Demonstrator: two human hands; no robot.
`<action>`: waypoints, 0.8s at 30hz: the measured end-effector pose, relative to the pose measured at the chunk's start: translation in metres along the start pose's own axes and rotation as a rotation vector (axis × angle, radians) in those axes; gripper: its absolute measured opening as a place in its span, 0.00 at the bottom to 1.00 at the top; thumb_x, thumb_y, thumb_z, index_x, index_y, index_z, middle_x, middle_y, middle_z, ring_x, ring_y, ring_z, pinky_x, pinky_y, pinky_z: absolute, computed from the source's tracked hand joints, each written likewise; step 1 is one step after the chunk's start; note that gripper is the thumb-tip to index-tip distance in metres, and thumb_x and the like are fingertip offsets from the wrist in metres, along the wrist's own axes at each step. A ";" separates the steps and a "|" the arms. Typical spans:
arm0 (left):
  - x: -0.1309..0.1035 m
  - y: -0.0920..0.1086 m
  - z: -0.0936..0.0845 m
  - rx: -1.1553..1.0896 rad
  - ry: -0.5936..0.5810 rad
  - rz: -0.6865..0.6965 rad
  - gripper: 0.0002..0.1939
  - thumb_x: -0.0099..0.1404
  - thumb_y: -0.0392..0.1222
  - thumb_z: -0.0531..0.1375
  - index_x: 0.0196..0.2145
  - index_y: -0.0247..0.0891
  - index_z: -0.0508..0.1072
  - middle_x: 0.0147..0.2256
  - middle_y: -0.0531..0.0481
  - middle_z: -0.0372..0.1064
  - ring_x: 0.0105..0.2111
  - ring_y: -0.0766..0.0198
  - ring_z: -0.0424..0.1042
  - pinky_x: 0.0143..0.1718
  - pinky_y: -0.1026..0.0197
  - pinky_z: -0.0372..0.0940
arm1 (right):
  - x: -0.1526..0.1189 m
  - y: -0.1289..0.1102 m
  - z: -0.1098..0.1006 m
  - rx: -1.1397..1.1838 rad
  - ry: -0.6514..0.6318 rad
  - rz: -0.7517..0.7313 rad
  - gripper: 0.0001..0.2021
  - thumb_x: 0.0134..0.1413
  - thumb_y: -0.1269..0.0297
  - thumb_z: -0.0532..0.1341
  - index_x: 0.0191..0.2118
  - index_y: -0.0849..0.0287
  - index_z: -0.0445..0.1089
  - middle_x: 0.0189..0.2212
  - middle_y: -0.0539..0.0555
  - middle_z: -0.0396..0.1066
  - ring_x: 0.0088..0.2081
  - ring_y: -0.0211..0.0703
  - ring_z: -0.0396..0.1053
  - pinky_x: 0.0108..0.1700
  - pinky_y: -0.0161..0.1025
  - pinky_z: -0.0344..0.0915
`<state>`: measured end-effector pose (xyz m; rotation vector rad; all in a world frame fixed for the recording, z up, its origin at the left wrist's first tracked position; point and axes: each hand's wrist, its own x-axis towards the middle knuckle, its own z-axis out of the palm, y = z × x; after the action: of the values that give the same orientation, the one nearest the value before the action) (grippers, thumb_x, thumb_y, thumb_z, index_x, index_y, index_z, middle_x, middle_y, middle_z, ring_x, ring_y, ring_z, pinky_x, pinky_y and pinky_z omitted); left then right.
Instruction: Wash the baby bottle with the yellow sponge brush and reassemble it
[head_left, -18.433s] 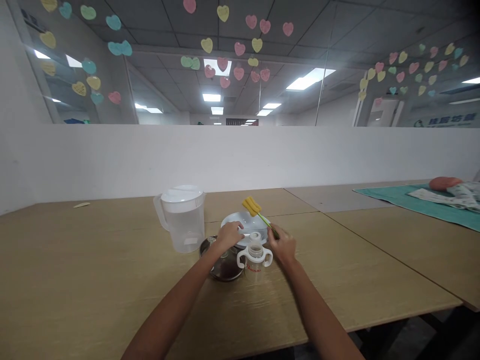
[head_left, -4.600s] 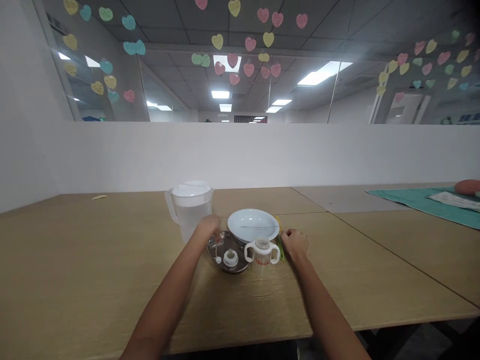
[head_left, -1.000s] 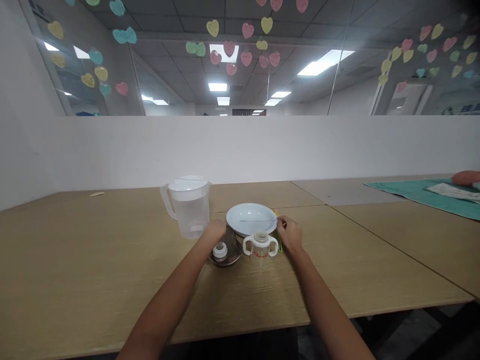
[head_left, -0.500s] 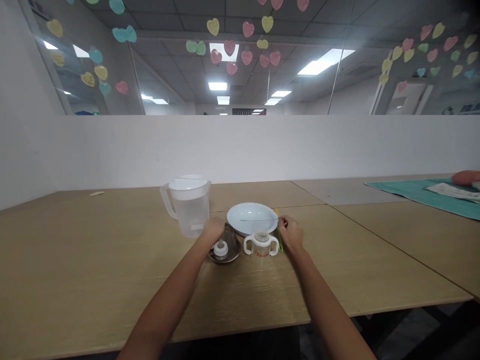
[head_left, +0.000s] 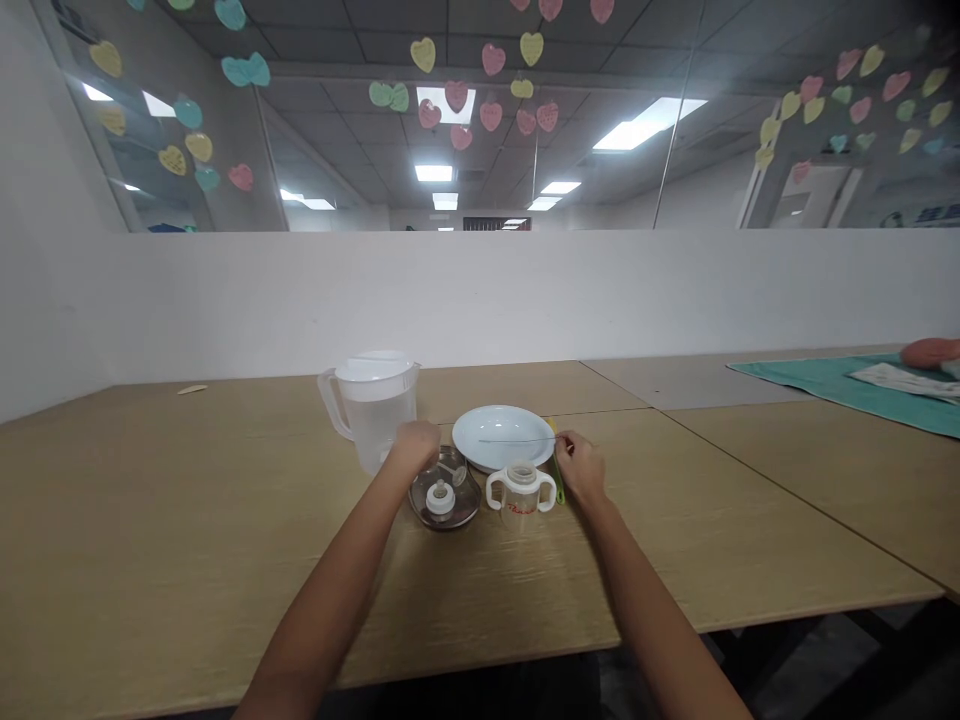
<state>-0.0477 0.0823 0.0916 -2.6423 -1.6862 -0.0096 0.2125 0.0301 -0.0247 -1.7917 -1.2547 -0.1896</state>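
My left hand (head_left: 417, 443) is closed at the upper left rim of a dark metal kidney-shaped tray (head_left: 466, 508); a small clear piece (head_left: 456, 474) shows just right of its fingers. A white nipple collar (head_left: 440, 498) sits in the tray. My right hand (head_left: 582, 464) pinches a thin rod (head_left: 517, 440) that reaches over a white bowl (head_left: 480, 420). Under or beside that hand stands a green-handled brush (head_left: 560, 488), partly hidden. Between my hands, in front of the bowl, stands a clear bottle (head_left: 520, 498) with two white handles and no lid.
A clear plastic pitcher (head_left: 373, 405) stands behind my left hand. A thin wooden piece (head_left: 193, 389) lies at the far left of the table (head_left: 187, 560). At the far right is a green cloth (head_left: 825, 385) with a reddish object (head_left: 930, 353) and white cloth.
My left hand has moved slightly left and up, uncovering more of the tray and the small clear piece. My right hand stays in place on the rod.
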 end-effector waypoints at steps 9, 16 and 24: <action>-0.026 0.004 -0.042 0.031 -0.014 0.056 0.11 0.51 0.34 0.55 0.30 0.34 0.76 0.32 0.39 0.75 0.33 0.58 0.72 0.33 0.64 0.63 | 0.001 -0.001 0.001 0.017 -0.018 -0.011 0.16 0.52 0.61 0.50 0.36 0.60 0.73 0.27 0.55 0.73 0.28 0.39 0.67 0.30 0.34 0.53; -0.019 0.006 -0.045 -0.230 0.260 0.306 0.16 0.57 0.35 0.46 0.31 0.35 0.74 0.36 0.47 0.74 0.35 0.63 0.69 0.35 0.65 0.59 | 0.000 -0.004 0.000 0.169 0.016 0.068 0.14 0.50 0.59 0.51 0.31 0.60 0.72 0.25 0.53 0.71 0.26 0.39 0.65 0.29 0.34 0.54; -0.006 0.022 -0.039 -0.340 0.388 0.310 0.17 0.60 0.50 0.52 0.29 0.34 0.73 0.28 0.50 0.70 0.30 0.64 0.66 0.33 0.64 0.57 | 0.016 0.008 0.006 1.008 0.207 0.467 0.05 0.40 0.63 0.56 0.24 0.59 0.64 0.23 0.49 0.69 0.23 0.36 0.64 0.29 0.34 0.62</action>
<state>-0.0303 0.0668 0.1304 -2.8498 -1.2331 -0.8143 0.2248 0.0448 -0.0237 -1.0756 -0.5601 0.4454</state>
